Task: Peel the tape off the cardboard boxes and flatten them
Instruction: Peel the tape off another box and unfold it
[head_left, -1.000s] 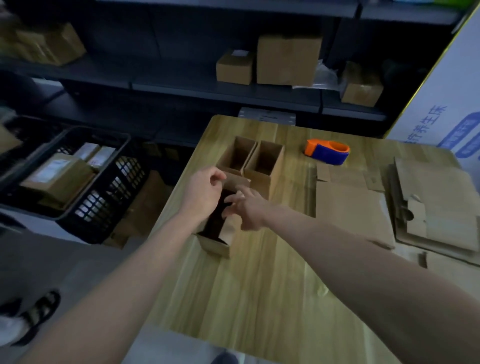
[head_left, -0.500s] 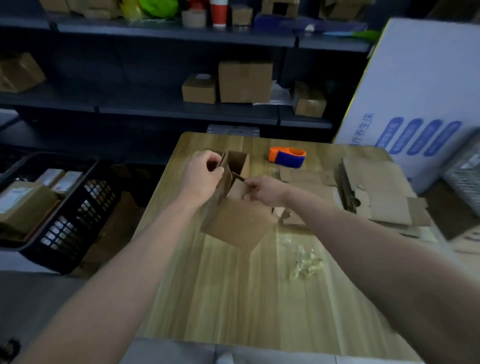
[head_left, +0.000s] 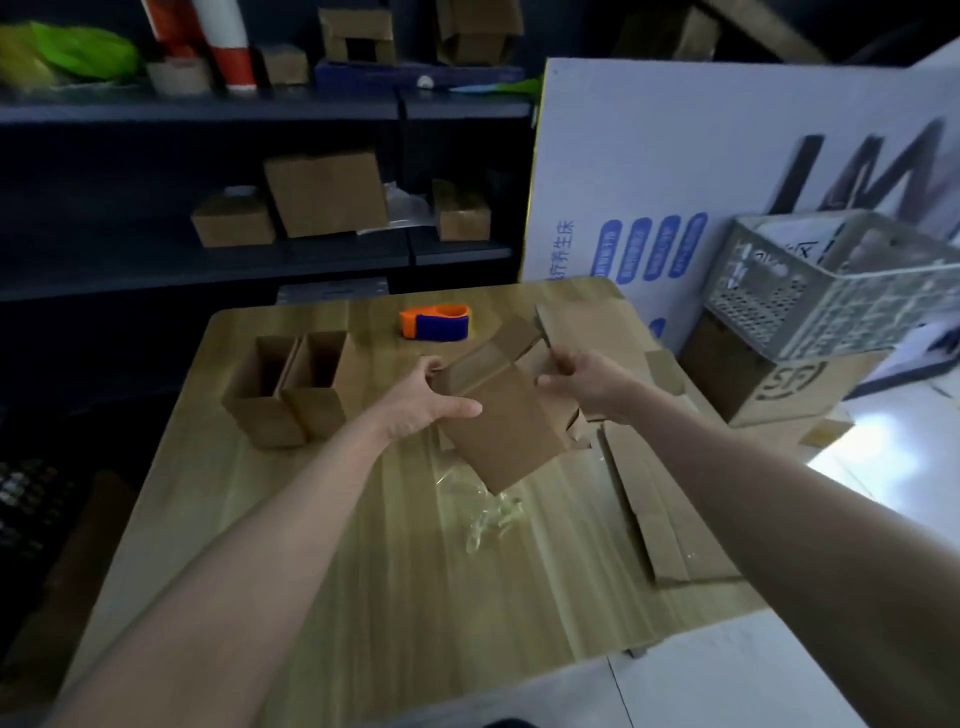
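Holding the cardboard box (head_left: 498, 426) tilted above the wooden table (head_left: 363, 571), the left hand (head_left: 421, 402) is gripping its left side, and the right hand (head_left: 589, 379) is pinching its upper right edge.

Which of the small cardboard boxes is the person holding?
The tilted box, held between the left hand and right hand; the other two boxes stand open on the table, untouched.

your left hand (head_left: 423, 402) and right hand (head_left: 584, 382) grip a cardboard box (head_left: 498, 415) above the table (head_left: 363, 571) — tape dispenser (head_left: 435, 322) beyond the box.
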